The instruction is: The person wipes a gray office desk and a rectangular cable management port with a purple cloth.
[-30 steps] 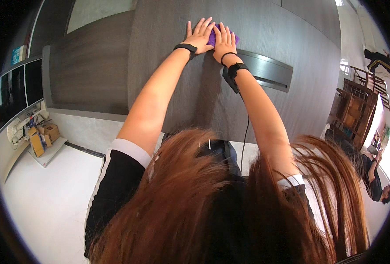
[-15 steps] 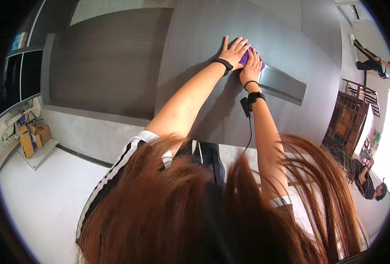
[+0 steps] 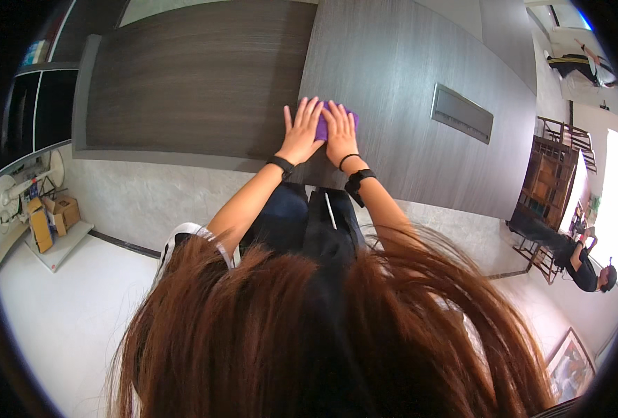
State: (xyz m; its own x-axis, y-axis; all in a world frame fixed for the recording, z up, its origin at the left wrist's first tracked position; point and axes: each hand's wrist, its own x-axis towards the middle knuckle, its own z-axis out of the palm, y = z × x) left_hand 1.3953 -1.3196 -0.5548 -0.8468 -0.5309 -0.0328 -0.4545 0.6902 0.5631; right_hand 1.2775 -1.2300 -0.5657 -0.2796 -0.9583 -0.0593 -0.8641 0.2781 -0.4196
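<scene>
Under my two hands lies a purple cloth (image 3: 321, 128) on the grey wood-grain tabletop (image 3: 392, 76), close to its left edge. My left hand (image 3: 299, 141) is spread out, thumb toward the right hand. It overlaps the tabletop's edge and touches the cloth's left side. My right hand (image 3: 339, 136) rests flat on the cloth with its fingers stretched forward. Parts of the cloth show between the hands and past the right fingers; the rest is hidden by them. Each wrist wears a black band.
A grey rectangular cover plate (image 3: 466, 115) is set in the tabletop to the right. Left of the edge is a darker wood-grain surface (image 3: 183, 90). Cardboard boxes (image 3: 65, 212) and a white fan (image 3: 8, 198) stand far left. Two people, one in black (image 3: 584, 268), and wooden furniture (image 3: 542, 181) are at right.
Both hands and the purple cloth have moved left and nearer to me, from beside the cover plate to the tabletop's left edge. My arms are drawn in closer.
</scene>
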